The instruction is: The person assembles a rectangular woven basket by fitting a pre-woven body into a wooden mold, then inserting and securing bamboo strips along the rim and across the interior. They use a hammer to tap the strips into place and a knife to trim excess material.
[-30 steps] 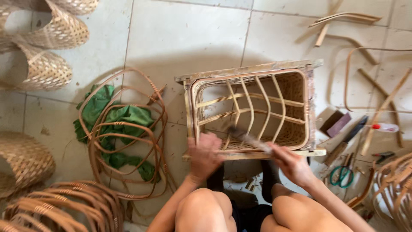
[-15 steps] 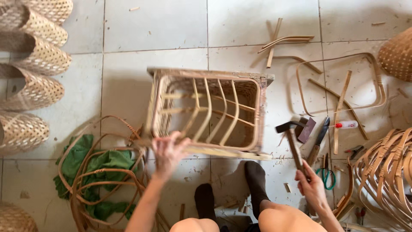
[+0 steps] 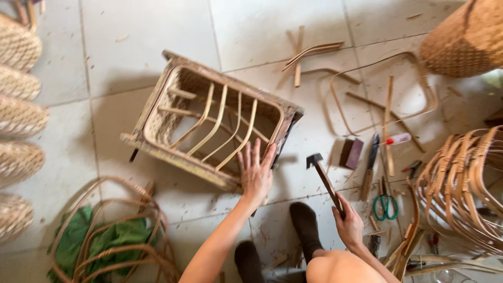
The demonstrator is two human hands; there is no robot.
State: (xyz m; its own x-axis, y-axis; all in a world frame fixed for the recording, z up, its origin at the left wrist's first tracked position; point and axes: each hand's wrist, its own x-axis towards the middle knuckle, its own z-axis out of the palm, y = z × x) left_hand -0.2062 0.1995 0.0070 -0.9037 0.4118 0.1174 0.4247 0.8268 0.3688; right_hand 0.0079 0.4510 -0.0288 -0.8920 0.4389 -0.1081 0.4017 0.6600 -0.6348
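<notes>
A rectangular rattan basket frame (image 3: 157,107) with bent ribs lies tilted on the tiled floor. My left hand (image 3: 256,172) rests flat with fingers spread on its near right corner. My right hand (image 3: 348,224) grips the wooden handle of a hammer (image 3: 322,175), whose dark head points up and left, a short way right of the frame. My feet in dark socks (image 3: 306,225) sit below the hands.
Woven baskets (image 3: 18,115) line the left edge, another (image 3: 466,36) stands top right. Rattan hoops over green cloth (image 3: 105,236) lie bottom left. Loose strips (image 3: 387,112), a dark block (image 3: 351,153), a knife (image 3: 371,157), green scissors (image 3: 386,204) and a rib frame (image 3: 466,183) crowd the right.
The basket frame has turned and now lies skewed. My left hand went from its left corner to its right corner. The hammer has drawn nearer the frame.
</notes>
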